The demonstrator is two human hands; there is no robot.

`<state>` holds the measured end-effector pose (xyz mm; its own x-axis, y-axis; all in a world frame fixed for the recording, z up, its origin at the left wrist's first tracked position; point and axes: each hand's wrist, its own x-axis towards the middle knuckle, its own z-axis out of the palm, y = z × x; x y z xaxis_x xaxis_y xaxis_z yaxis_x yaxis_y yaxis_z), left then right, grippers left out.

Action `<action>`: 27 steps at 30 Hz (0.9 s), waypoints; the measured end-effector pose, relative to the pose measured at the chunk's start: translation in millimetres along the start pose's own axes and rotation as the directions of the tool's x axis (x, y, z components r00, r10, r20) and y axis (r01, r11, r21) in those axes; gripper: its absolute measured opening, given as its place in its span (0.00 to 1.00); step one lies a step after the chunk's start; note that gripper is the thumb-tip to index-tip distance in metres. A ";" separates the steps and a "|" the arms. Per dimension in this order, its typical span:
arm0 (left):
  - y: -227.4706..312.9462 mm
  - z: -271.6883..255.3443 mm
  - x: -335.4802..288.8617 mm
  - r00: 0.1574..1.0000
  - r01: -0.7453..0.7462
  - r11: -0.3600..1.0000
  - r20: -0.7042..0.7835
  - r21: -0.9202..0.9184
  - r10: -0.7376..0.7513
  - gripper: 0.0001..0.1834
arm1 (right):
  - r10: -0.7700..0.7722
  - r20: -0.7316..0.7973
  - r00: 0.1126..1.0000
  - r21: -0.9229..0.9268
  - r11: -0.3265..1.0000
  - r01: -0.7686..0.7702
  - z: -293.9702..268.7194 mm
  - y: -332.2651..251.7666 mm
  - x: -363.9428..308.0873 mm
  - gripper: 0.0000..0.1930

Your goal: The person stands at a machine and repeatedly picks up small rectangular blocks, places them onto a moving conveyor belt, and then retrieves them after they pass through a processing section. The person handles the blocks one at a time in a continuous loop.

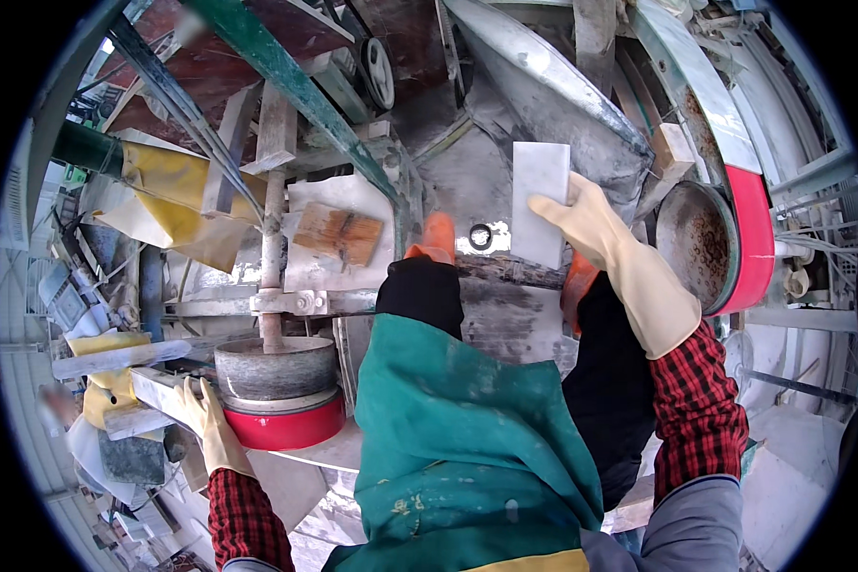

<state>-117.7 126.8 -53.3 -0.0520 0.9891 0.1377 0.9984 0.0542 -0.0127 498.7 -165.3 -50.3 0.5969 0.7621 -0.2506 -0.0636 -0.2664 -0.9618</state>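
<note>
My right hand (612,238), in a cream rubber glove, holds a white rectangular stone slab (541,205) upright in front of me. The thumb lies across the slab's near face, and the other fingers are mostly hidden behind it. Low on the left, my gloved left hand (212,429) curls its fingers over the edge of a long pale bar (158,392). This bar meets the red band (291,425) around a grey drum (275,370). Whether the bar is loose or part of the machine, I cannot tell.
To the right stands another drum (698,238) with a red band (755,238). A wooden board (338,234) lies ahead on the left, near yellow sheeting (176,205). A green beam (305,100) slants across. A black ring (480,236) lies between my orange boots (439,234).
</note>
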 end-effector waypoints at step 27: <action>17.6 -4.9 -19.4 0.999 0.030 0.999 0.012 0.036 -0.031 0.30 | -0.141 -0.166 0.976 -0.416 0.907 0.060 5.7 -0.2 4.2 0.25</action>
<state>-99.0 107.9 -51.4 -0.0827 0.9886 0.1259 0.9951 0.0888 -0.0437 496.6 -158.7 -51.8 0.7244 0.6834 -0.0906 0.3108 -0.4411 -0.8419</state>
